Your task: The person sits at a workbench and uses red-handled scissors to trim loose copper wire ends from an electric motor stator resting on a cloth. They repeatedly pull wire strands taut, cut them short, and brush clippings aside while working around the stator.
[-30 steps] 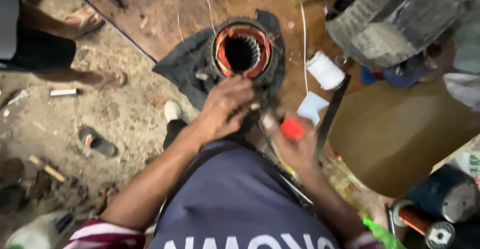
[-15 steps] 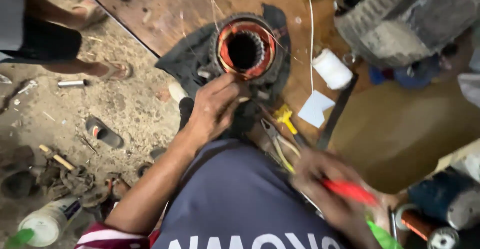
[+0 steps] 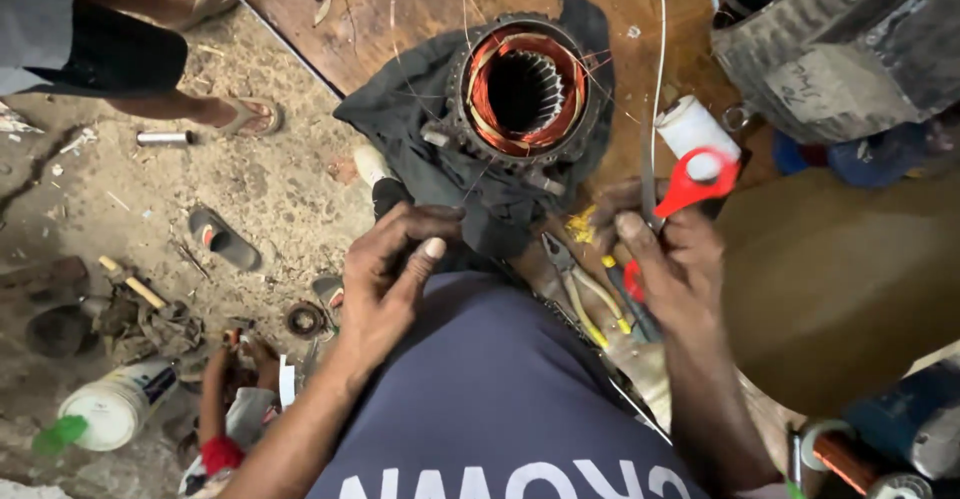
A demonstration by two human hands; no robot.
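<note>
Right hand point(image 3: 668, 259) grips red-handled scissors point(image 3: 690, 181); left hand point(image 3: 390, 279) pinches thin wire, which could snap near the stator point(image 3: 523, 89)

— Any room around the stator point(image 3: 523, 94)?
— Bare wooden board point(image 3: 400, 9) beyond it lies open. Nearer, black cloth point(image 3: 420, 109) crowds its left.
— To its right?
— White roll point(image 3: 690, 124) and grey motor housing point(image 3: 840, 49) block; pliers point(image 3: 575, 279) lie beside the right hand point(image 3: 665, 264).
</note>
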